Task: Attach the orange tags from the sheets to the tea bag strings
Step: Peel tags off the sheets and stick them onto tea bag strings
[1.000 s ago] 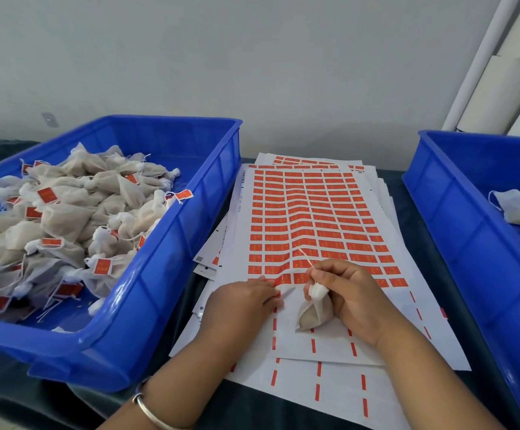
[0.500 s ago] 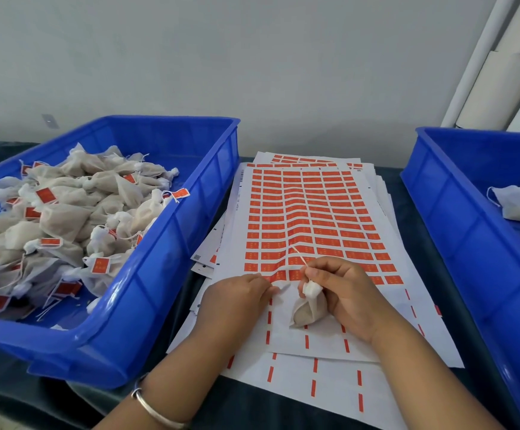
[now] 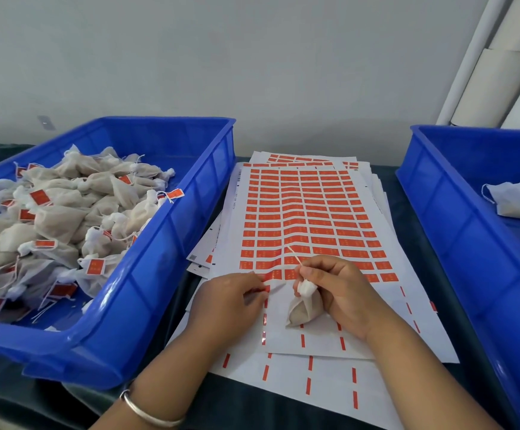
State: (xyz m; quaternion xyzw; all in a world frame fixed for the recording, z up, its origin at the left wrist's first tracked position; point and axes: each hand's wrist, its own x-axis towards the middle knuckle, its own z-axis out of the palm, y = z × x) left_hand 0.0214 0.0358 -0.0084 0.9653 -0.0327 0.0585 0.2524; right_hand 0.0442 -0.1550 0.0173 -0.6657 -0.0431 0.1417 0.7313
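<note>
A stack of white sheets (image 3: 389, 243) covered in rows of orange tags (image 3: 308, 212) lies between two bins. My right hand (image 3: 342, 293) holds a small beige tea bag (image 3: 302, 308) over the sheet's near part and pinches its white string (image 3: 293, 256), which sticks up and away. My left hand (image 3: 231, 302) rests on the sheet beside it, fingertips pinching an orange tag (image 3: 266, 288) at the lowest tag row, where the sheet lifts slightly.
A blue bin (image 3: 165, 243) on the left holds several tea bags with orange tags on them. Another blue bin (image 3: 438, 206) on the right holds one untagged bag (image 3: 513, 201). White rolls (image 3: 500, 72) lean against the wall at the back right.
The view has shifted slightly. My left fingertips have closed on a tag at the lowest row, and the sheet edge there has lifted a little. My right hand keeps its grip on the bag and string.
</note>
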